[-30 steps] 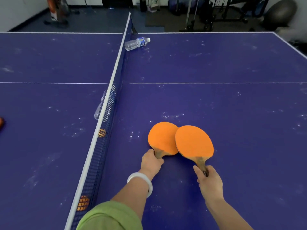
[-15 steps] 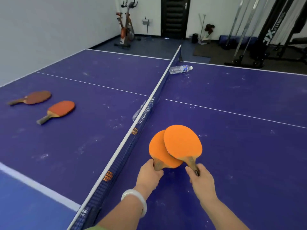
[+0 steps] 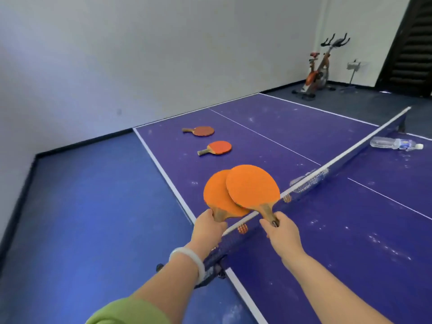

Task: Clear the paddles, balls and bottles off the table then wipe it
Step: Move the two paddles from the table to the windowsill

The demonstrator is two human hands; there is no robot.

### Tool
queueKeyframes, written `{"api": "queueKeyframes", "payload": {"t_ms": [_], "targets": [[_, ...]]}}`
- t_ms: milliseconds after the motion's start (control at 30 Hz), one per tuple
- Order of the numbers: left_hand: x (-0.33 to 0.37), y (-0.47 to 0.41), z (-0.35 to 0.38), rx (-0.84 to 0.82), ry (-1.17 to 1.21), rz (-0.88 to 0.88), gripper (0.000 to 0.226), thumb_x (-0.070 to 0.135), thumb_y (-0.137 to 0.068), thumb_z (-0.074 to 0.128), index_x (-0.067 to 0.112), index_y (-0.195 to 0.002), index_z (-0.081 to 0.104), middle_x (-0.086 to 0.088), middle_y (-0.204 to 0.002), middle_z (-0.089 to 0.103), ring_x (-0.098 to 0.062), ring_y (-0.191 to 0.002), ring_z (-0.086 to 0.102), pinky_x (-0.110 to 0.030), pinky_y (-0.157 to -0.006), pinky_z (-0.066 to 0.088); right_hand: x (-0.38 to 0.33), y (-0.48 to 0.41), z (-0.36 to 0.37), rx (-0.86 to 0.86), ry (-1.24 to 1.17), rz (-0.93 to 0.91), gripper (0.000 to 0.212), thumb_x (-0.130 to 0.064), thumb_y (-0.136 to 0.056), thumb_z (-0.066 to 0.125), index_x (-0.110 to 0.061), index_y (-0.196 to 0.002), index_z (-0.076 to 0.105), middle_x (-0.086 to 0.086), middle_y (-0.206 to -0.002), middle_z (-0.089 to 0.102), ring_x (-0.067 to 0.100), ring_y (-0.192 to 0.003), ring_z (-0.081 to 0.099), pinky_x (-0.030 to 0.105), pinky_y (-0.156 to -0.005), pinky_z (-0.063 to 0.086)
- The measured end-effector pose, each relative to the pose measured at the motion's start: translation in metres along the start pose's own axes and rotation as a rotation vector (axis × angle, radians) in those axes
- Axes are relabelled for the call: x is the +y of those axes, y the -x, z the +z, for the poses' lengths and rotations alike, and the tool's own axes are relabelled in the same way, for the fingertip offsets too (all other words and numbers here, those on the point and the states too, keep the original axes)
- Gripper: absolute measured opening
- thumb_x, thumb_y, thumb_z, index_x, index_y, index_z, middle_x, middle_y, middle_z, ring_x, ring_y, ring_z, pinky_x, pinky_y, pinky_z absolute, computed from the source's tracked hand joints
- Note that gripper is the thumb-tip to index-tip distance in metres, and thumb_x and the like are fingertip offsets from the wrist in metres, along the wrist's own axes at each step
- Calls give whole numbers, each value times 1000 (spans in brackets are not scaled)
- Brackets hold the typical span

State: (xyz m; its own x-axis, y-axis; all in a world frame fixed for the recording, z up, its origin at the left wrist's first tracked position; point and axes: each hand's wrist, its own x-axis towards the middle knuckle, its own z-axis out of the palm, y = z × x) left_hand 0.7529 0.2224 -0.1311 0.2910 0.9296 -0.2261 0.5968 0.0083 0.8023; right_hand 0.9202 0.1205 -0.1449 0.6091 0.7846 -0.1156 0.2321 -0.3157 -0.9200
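**Two paddles lifted, one in each hand**

Head view: The left hand (image 3: 209, 226) is wrapped round the handle of an orange paddle (image 3: 215, 197). The right hand (image 3: 281, 232) grips the handle of a second orange paddle (image 3: 253, 185). Both blades are held up at the middle of the frame, the right one overlapping the left one's 3 o'clock edge. They hang over the near end of the net (image 3: 364, 142), which runs off toward 2 o'clock across the purple surface (image 3: 304, 127).

At 11 o'clock from the held pair, a red paddle (image 3: 216, 148) lies flat on the surface. A darker paddle (image 3: 202, 131) lies beyond it, near the far corner.

A clear bottle (image 3: 395, 144) with a white cap lies on its side at 2 o'clock, just right of the net. A second, crumpled bottle (image 3: 308, 181) shows at the net at 3 o'clock from the blades. Two orange balls sit low against the mesh, one (image 3: 242, 228) between the hands and the other (image 3: 287, 198) just past the right blade.

The left wrist wears a white bracelet (image 3: 187, 256) above a green sleeve (image 3: 126, 311). An exercise bike (image 3: 318, 71) stands at 1 o'clock by the wall.
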Motion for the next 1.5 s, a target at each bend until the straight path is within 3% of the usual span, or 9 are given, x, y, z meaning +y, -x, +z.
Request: {"api": "queueKeyframes", "payload": {"t_ms": [200,467,633,867,1500], "targets": [[-69,7,-113,176,119,-141,18,9,-86,56,14,-79,40,-7,-66,47,-17,-47,41,-22,-38,34,-68,8,117,-261,60,-136,32,-27,-93,60,-12,-75,38,10,-71,42,20,-62,33,34,-57,24],[-201,37,-254,377,272,-351,11,12,-84,57,13,-84,46,-5,-70,53,-16,-47,44,-18,-38,37,-130,61,308,-577,96,-205,27,-24,-94,59,-12,-79,39,6,-71,37,18,-58,27,30,-51,23],[-282,48,-348,465,326,-423,12,9,-85,55,13,-83,43,-5,-69,51,-15,-47,42,-18,-38,37,-163,99,432,-661,125,-207,35,-24,-93,60,-15,-72,33,1,-67,35,14,-55,26,24,-46,22],[-361,37,-449,576,378,-484,10,9,-83,53,13,-82,44,-5,-69,51,-17,-50,43,-19,-40,38,-208,123,563,-770,134,-184,32,-25,-93,60,-14,-76,35,5,-73,38,18,-63,31,32,-53,26],[-476,-148,-643,859,582,-693,17,13,-81,57,15,-81,40,-3,-68,47,-14,-45,37,-21,-41,33,-335,-19,903,-1130,279,-337,27,-19,-88,59,-14,-77,36,7,-74,38,20,-65,32,31,-54,26]]}}
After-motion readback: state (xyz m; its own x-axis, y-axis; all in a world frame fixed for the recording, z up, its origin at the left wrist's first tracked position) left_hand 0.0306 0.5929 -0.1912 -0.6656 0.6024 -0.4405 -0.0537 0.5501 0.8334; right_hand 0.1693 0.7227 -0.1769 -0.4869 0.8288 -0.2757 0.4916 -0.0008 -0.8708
